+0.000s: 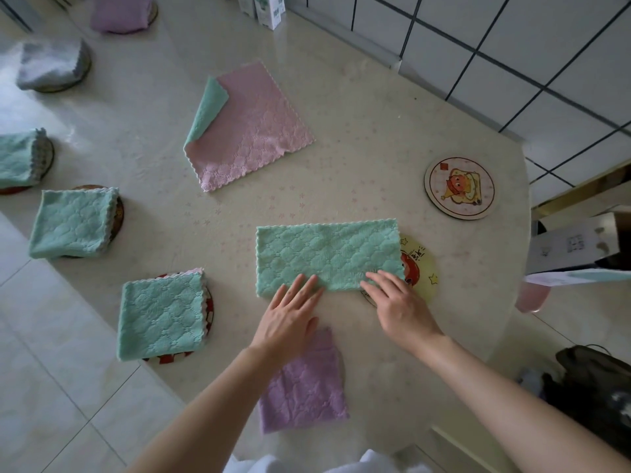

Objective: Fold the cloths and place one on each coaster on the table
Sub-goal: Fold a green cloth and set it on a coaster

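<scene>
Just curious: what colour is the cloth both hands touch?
The cloth is mint green, quilted; head view shows it best.

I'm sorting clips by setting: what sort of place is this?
Probably a home kitchen or dining corner: a pale table holding a cartoon coaster and a folded green cloth, with white tiling beside it and a tiled floor.

A mint-green cloth (327,256), folded into a long strip, lies near the table's (358,158) right edge, its right end covering part of a yellow coaster (425,269). Both hands press flat on its near edge, the left hand (290,319) beside the right hand (399,308). A cartoon coaster (459,187) sits bare beyond. A pink cloth (252,131) lies spread mid-table, one corner turned up green. Folded cloths sit on coasters along the left edge, the nearest a green one (162,317).
</scene>
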{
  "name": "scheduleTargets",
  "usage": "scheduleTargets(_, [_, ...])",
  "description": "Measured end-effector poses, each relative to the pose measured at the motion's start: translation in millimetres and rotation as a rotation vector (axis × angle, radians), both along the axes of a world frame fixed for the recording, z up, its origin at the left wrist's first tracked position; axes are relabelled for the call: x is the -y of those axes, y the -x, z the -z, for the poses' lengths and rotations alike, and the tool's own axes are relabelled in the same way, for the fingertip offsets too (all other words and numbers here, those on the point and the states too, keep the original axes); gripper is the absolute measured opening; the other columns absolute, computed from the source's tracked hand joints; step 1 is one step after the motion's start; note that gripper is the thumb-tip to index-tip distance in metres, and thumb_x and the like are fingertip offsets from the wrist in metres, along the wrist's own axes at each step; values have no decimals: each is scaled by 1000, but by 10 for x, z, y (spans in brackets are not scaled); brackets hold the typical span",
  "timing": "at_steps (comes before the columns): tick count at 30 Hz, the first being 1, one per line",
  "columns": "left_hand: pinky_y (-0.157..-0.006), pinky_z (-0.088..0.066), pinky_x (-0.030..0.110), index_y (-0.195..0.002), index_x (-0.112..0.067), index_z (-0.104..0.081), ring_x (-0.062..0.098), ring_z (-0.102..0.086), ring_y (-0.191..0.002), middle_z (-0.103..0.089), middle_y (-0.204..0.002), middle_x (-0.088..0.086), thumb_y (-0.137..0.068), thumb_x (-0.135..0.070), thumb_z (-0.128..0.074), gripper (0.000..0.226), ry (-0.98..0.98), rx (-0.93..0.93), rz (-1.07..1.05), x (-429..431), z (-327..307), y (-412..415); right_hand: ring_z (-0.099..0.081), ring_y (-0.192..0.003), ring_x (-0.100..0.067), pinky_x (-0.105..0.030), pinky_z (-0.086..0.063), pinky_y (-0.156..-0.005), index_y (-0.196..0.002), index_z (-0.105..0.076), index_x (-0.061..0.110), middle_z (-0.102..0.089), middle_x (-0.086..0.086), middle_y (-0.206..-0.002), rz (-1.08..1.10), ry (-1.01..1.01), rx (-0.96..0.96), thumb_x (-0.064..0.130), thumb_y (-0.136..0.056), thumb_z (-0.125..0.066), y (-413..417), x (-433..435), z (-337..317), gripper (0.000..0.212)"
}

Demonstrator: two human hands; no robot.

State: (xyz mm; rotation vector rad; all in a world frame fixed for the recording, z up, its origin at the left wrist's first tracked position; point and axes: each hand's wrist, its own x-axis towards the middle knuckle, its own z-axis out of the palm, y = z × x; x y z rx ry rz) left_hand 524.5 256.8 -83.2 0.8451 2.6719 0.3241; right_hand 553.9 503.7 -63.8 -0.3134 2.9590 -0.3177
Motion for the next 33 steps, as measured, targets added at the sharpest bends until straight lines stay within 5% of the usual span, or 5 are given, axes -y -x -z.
scheduleTargets(11, [-119,-16,41,-138,-17,-38,6,-4,-146,-17,-157,-8,-94,-45,-29,52,-49,62,-154,613,-27,-41,-58,-101,-26,-34,-55,-77,-117,-60,5,-60,-9,-112,0,-32,1,-17,-66,-66,-20,-313,-77,56])
scheduleTargets(17, [-119,-8,41,-151,-18,-16,12,0,-146,-7,-157,-6,-94,-53,-22,67,4,70,-137,553,-73,-20,-51,-82,-26,-34,-49,-59,-103,-58,11,-55,-7,-95,-26,-215,55,-18,-45,-70,185,-229,-122,67])
scheduleTargets(23, [-116,9,49,-151,-20,-2,23,16,-144,7,-158,1,-90,-60,-9,74,154,19,-81,533,-109,177,-49,-76,-23,-35,-47,-67,-92,-60,11,-56,-2,-81,-30,-130,-19,-13,-68,-63,305,-238,-102,34])
scheduleTargets(28, [-113,16,52,-150,-19,5,26,25,-142,17,-157,4,-96,-53,-31,74,246,39,-247,404,-187,430,-54,-81,-21,-32,-45,-72,-92,-62,11,-61,-1,-86,-91,63,-92,-4,-72,-58,199,-48,-351,25])
scheduleTargets(33, [-119,3,48,-151,-21,2,22,15,-144,11,-158,0,-96,-46,-41,75,83,48,-78,-19,-312,263,-55,-87,-20,-30,-48,-81,-100,-61,8,-59,-2,-93,-125,242,-105,-1,-77,-59,-4,252,-526,25])
